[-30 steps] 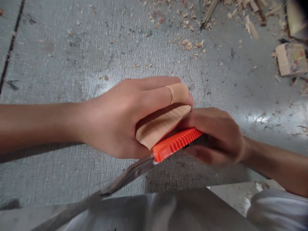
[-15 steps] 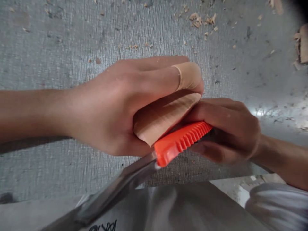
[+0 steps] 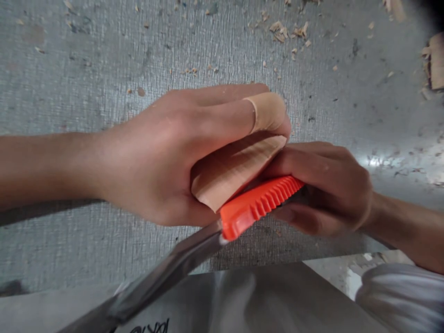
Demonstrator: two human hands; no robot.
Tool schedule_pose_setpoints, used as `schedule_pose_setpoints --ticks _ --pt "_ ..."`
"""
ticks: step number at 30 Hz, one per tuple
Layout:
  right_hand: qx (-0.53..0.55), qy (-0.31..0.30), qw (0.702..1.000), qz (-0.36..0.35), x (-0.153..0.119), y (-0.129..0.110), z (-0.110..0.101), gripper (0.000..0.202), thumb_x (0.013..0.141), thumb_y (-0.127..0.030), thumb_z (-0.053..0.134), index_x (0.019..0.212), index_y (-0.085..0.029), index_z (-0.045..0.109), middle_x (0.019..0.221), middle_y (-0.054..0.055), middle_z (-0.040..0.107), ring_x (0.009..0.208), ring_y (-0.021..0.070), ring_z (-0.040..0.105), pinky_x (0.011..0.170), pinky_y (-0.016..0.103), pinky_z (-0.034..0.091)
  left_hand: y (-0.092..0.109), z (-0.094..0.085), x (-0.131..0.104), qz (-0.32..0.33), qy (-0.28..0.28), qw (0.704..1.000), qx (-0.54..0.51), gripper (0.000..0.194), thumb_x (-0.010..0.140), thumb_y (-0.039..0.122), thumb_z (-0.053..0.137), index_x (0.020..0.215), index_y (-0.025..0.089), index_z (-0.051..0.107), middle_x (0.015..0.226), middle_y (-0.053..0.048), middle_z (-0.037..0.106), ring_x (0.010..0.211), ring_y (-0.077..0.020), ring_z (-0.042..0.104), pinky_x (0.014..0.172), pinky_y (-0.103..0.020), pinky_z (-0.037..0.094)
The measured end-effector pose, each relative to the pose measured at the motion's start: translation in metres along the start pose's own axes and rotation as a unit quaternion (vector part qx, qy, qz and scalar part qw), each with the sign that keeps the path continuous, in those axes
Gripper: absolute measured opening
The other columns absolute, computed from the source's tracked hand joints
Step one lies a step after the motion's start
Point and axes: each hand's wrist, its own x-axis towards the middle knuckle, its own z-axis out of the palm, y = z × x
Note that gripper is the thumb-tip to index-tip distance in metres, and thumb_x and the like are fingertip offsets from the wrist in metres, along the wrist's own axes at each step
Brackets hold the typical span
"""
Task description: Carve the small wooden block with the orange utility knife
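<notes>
Over a grey, streaked tabletop (image 3: 86,83), the bare left hand (image 3: 166,157) enters from the left; below its wrist slants a long, dark-grey metal blade (image 3: 166,266). The left fingers are clasped around a pale, tapered piece of wood (image 3: 236,171), with a tan adhesive bandage (image 3: 268,111) on 1 finger. Just beside the wood's near edge is the blade's bright orange, ribbed plastic handle (image 3: 258,206); whether they touch is unclear. Small tan wood shavings (image 3: 280,31) lie beyond. The bare right hand (image 3: 326,189) grasps the handle's rear end. A light wooden block (image 3: 437,60) sits at the right edge.
</notes>
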Motion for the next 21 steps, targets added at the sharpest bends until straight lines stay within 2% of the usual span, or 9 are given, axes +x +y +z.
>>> schedule_pose_setpoints --ticks 4,7,13,21 --pt "-0.004 0.023 1.0 0.0 -0.0006 0.0019 0.0024 0.03 0.109 -0.045 0.055 0.099 -0.018 0.063 0.08 0.0 0.062 0.067 0.0132 0.056 0.061 0.025 0.048 -0.001 0.0003 0.0 0.009 0.002 1.0 0.014 0.042 0.093 0.036 0.073 0.114 0.001 0.064 0.101 -0.009 0.067 0.085 -0.0141 0.061 0.071 -0.028 0.046" --pt "0.014 0.032 0.999 -0.013 -0.0002 0.0034 0.004 0.03 0.109 -0.041 0.056 0.098 -0.015 0.065 0.079 0.0 0.061 0.066 0.0126 0.056 0.06 0.025 0.047 -0.0019 0.0012 0.0004 0.008 0.008 1.0 -0.002 0.042 0.094 0.035 0.073 0.115 0.0 0.063 0.1 -0.01 0.068 0.085 -0.0156 0.063 0.069 -0.029 0.048" --pt "0.018 0.026 0.999 -0.011 0.0015 0.0043 0.0045 0.03 0.109 -0.04 0.056 0.096 -0.015 0.065 0.077 0.001 0.06 0.066 0.0131 0.054 0.06 0.026 0.047 -0.0001 0.0033 0.0025 -0.017 0.023 1.0 -0.005 0.036 0.1 0.041 0.066 0.113 0.007 0.064 0.095 -0.009 0.068 0.078 -0.0156 0.065 0.068 -0.031 0.049" --pt "0.038 0.025 0.999 -0.008 0.0019 0.0034 0.0033 0.025 0.108 -0.039 0.057 0.095 -0.017 0.062 0.077 0.0 0.06 0.064 0.0127 0.053 0.058 0.026 0.047 0.0017 0.002 0.0028 -0.01 0.022 0.999 -0.031 0.042 0.097 0.041 0.076 0.114 0.004 0.065 0.1 -0.012 0.071 0.086 -0.0171 0.066 0.074 -0.032 0.053"
